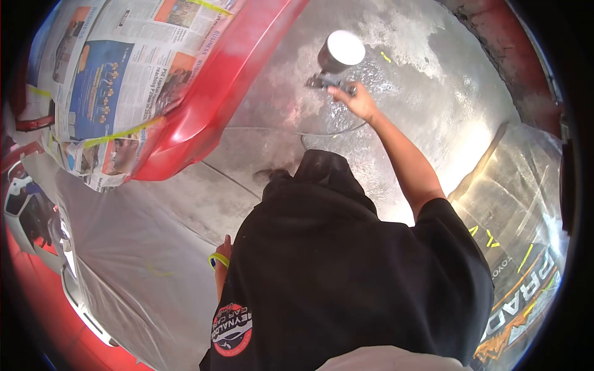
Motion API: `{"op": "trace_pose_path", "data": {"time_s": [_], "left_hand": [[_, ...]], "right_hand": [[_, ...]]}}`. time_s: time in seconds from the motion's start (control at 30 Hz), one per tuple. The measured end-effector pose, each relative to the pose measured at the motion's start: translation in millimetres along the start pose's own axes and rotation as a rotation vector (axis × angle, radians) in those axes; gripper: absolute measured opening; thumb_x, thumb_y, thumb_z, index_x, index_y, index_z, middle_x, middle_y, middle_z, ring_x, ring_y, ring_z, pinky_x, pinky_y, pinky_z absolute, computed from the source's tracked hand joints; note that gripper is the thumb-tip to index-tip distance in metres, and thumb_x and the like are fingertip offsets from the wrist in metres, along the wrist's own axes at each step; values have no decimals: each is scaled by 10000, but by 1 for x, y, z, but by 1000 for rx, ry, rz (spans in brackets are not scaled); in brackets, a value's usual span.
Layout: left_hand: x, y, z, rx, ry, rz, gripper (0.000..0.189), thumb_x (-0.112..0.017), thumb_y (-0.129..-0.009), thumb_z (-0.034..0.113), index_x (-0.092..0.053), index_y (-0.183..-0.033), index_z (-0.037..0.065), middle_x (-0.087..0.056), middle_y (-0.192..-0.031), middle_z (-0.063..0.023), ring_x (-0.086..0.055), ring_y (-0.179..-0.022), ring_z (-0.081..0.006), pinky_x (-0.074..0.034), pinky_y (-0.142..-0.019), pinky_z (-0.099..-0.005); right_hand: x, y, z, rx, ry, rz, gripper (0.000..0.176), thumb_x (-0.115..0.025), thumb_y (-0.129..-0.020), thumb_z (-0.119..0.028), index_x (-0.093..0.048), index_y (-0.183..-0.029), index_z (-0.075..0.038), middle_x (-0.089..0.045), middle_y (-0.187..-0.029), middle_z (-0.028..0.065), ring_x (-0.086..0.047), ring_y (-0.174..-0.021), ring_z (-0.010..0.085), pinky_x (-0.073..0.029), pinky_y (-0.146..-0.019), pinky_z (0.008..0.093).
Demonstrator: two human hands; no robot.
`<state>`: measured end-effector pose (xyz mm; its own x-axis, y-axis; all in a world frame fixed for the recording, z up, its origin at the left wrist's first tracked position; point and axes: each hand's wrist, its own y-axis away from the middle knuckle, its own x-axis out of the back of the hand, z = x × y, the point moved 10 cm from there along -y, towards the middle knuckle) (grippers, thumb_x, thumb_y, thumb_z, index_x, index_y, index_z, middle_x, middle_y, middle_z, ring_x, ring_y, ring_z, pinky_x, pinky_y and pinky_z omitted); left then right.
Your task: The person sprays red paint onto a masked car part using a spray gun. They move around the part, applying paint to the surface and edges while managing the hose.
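My right hand (352, 99) is wrapped round the handle of a spray gun (328, 81) with a dark, white-topped cup (342, 52), held out over the grey floor. To its left, apart from the gun, is a glossy red car panel (192, 123) partly masked with newspaper (102, 86) and yellow-green tape. My left hand (224, 248) is low beside my black shirt, with a roll of yellow-green tape (218, 260) at it. Part of that hand is hidden by the shirt, and its fingers are hard to make out.
Translucent plastic sheeting (136, 260) covers the lower left, beside red and white car parts (93, 321). A hose (278, 130) crosses the wet-looking concrete floor (421, 80). At the right, more plastic and a printed sheet (520, 290) lie near a red edge.
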<state>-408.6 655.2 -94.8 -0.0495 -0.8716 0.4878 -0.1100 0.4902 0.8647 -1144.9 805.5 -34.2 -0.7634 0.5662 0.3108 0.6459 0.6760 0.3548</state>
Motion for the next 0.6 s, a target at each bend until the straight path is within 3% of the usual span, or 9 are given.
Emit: {"op": "trace_pose_path", "data": {"time_s": [0.1,0.2,0.3,0.4,0.53,0.6], "left_hand": [[-25,-26,-20,34,-37,6,805,-234,-981,649,-710,-984,-1,-677,-996,-295,-599,-1079,-458,-427,-897,-518],[-35,-25,-11,-20,61,-40,793,-233,-984,640,-705,-1051,6,-660,-1083,-305,-551,-1172,-469,-405,-945,-528],[-40,-52,-23,27,-20,65,799,-229,-986,642,-709,-996,3,-665,-1036,-308,-580,-1130,-464,-412,-914,-544],[-36,-41,-1,-88,60,72,817,-229,-983,652,-698,-848,-4,-676,-858,-272,-629,-943,-455,-429,-821,-538],[-27,-6,20,-72,275,16,832,-232,-981,662,-636,-676,1,-596,-634,-185,-573,-689,-377,-414,-713,-509],[-22,8,25,-48,307,68,836,-234,-981,662,-618,-633,6,-557,-578,-150,-531,-629,-340,-406,-688,-495]], "right_hand": [[42,-29,-7,-120,139,180,619,-691,-831,-608,-737,-1006,-16,-717,-799,139,-690,-783,217,-518,-753,358],[77,-54,-20,28,150,470,629,-694,-827,-611,-735,-1001,-8,-695,-750,124,-668,-731,207,-512,-724,364],[77,-50,-29,31,128,490,648,-695,-824,-615,-731,-1024,1,-684,-732,116,-660,-716,191,-510,-710,366],[37,-27,-31,-69,117,247,608,-706,-821,-599,-735,-965,-9,-686,-722,90,-652,-705,175,-510,-694,342],[-13,-1,-47,-76,77,-94,562,-714,-818,-587,-729,-882,-28,-674,-700,66,-640,-689,165,-505,-680,321],[-10,-5,-53,-93,61,-66,559,-713,-819,-587,-727,-874,-31,-677,-706,70,-644,-694,164,-502,-681,317]]}}
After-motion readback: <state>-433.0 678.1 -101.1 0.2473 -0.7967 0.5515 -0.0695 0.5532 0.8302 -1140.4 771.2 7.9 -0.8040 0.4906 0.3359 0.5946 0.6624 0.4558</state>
